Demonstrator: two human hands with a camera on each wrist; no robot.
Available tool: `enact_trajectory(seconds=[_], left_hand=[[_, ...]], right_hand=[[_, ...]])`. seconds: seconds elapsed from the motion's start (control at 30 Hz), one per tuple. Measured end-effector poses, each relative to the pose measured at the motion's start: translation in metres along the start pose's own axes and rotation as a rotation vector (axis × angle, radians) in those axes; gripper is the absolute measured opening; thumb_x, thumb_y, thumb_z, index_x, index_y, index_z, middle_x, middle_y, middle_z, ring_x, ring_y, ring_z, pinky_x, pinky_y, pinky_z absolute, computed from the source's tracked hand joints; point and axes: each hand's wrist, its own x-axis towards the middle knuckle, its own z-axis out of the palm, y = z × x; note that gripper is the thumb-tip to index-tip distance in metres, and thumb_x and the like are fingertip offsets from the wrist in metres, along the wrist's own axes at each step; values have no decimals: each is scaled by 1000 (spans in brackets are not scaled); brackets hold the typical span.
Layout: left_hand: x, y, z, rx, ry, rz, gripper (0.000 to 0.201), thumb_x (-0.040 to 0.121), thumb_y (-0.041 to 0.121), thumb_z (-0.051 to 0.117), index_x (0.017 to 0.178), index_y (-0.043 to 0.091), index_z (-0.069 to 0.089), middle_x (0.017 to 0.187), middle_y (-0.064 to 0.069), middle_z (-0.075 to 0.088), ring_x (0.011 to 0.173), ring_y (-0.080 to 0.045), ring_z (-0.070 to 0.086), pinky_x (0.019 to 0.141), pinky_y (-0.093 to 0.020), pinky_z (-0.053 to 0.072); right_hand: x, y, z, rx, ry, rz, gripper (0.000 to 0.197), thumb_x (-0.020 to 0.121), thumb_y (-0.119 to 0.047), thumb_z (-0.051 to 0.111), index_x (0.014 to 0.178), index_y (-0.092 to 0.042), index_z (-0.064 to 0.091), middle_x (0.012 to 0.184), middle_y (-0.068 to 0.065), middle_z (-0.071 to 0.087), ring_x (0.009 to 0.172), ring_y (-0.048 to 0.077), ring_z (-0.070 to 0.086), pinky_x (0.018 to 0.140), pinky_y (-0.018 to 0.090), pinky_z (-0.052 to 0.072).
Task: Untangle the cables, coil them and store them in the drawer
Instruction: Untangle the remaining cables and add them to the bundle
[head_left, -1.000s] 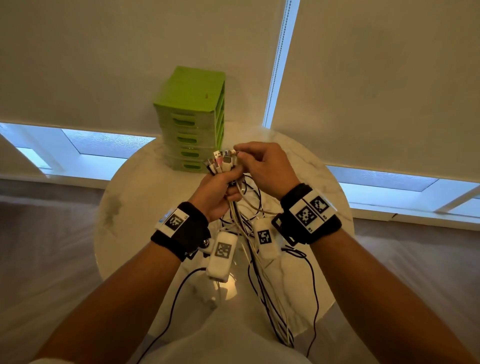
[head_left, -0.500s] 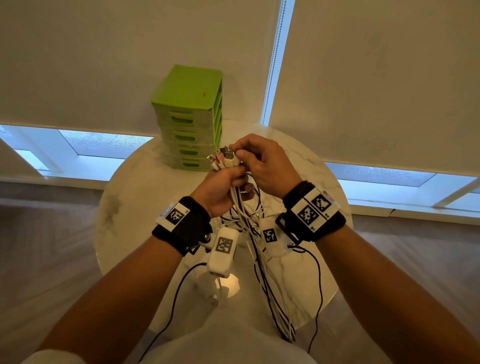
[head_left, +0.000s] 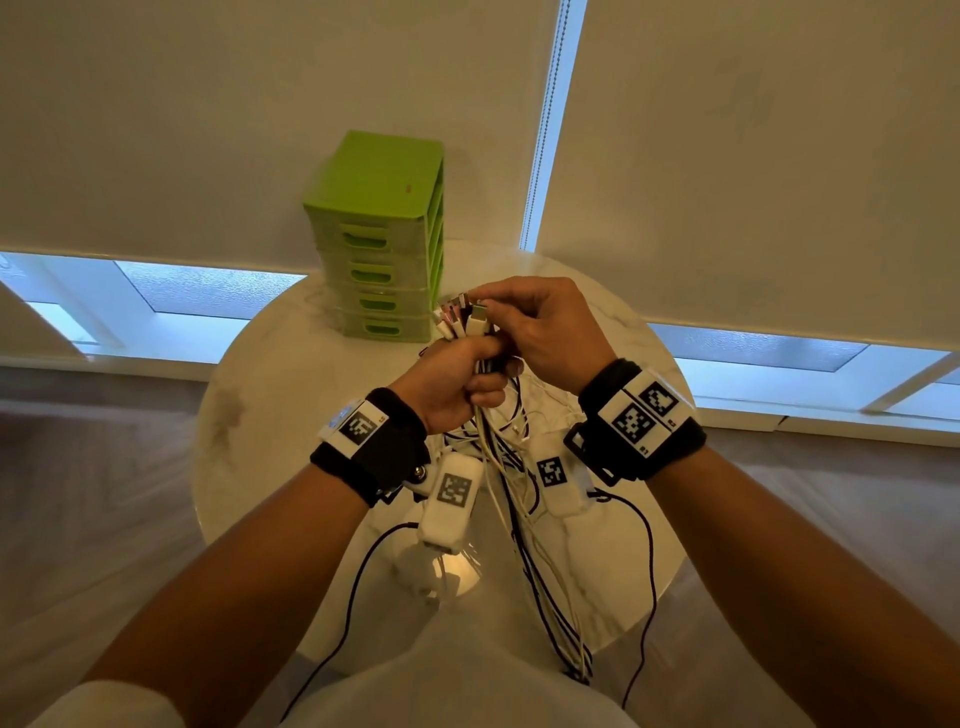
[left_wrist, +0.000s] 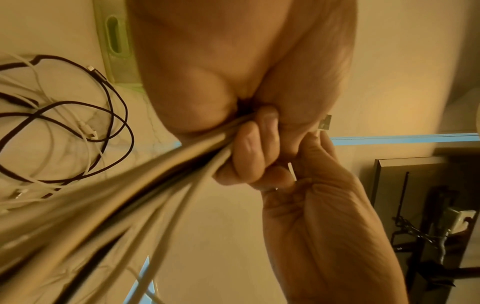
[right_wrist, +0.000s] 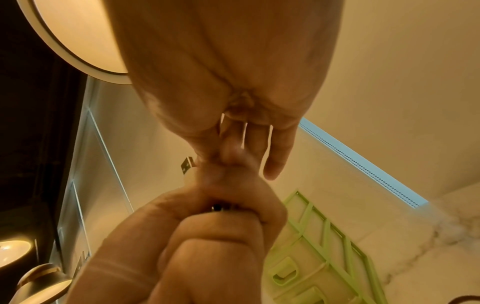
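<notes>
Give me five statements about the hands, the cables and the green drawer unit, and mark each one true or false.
1. The left hand grips a bundle of cables just below their plugs. True.
2. The right hand rests flat on the table. False: it is raised, fingers pinching at the plugs that stick up from the left hand.
3. The top drawer of the green drawer unit stands pulled open. False: all drawers look closed.
4. The cables hang from the left hand down over the near edge of the round table. True.
5. All the cables are black. False: the bundle mixes white and black ones.
</notes>
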Motion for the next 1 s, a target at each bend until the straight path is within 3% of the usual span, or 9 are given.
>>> enact_trajectory(seconds=[0.1, 0.17, 0.23, 0.33, 0.43, 0.57, 0.7, 0.8, 1.0], left_hand=[[2, 6, 1, 17, 14, 28, 30, 101, 15, 33, 74, 11, 47, 49, 2, 46, 34, -3, 26, 39, -16, 24], [5, 17, -1, -14, 24, 71, 37, 103, 29, 32, 72, 14, 45, 44, 4, 40, 37, -7, 35, 42, -19, 35], [7, 31, -6, -54, 27, 123, 43, 103, 39, 30, 71, 15, 44, 42, 5, 34, 44, -13, 48, 52, -25, 47], [7, 48, -18, -73, 6, 164, 44, 101, 43, 29, 72, 15, 45, 41, 6, 28, 40, -11, 41, 52, -26, 49], [11, 58, -33, -117, -32, 186, 41, 102, 43, 31, 76, 17, 49, 40, 9, 25, 33, -4, 25, 39, -17, 32], [18, 60, -31, -59, -5, 206, 24, 102, 23, 36, 94, 16, 57, 39, 11, 23, 30, -2, 19, 33, -16, 17], [29, 57, -9, 172, 32, 140, 24, 100, 12, 41, 115, 17, 58, 44, 11, 20, 33, -3, 16, 35, -18, 12], [42, 51, 7, 329, 36, 99, 32, 97, 10, 50, 125, 19, 58, 52, 9, 27, 40, -5, 17, 39, -19, 13], [43, 39, 27, 373, -119, 45, 17, 97, 16, 51, 100, 16, 68, 71, 0, 50, 47, -9, 19, 46, -24, 12]], right_hand=[[-5, -1, -1, 39, -46, 59, 36, 97, -18, 53, 132, -19, 54, 103, -1, 66, 77, 2, 62, 75, 22, 52], [-11, 5, -6, 113, -162, 212, 45, 99, -33, 45, 143, -28, 37, 109, -2, 63, 94, 7, 63, 88, 27, 51], [-21, 16, -17, 99, -323, 391, 43, 98, -44, 39, 140, -32, 42, 115, -3, 64, 105, 11, 63, 93, 30, 48], [-38, 46, -41, -198, -499, 323, 25, 92, -37, 58, 113, -27, 65, 99, -1, 70, 95, 11, 66, 90, 27, 48], [-45, 91, -67, -451, -361, 323, 15, 90, -25, 64, 84, -12, 70, 86, 11, 68, 84, 25, 62, 85, 42, 49], [-44, 120, -91, -657, -80, 442, 19, 91, -29, 60, 92, -14, 71, 100, 14, 59, 90, 26, 54, 83, 33, 41], [-27, 81, -82, -344, 27, 406, 21, 97, -15, 49, 83, -14, 65, 70, 3, 60, 64, 19, 56, 67, 36, 50], [-14, 32, -73, -132, 22, 256, 20, 99, -15, 48, 87, -11, 63, 75, 6, 63, 65, 19, 60, 56, 26, 49], [-4, -31, -85, 110, 121, -70, 17, 99, -11, 47, 90, -11, 61, 77, 9, 63, 68, 21, 63, 53, 18, 44]])
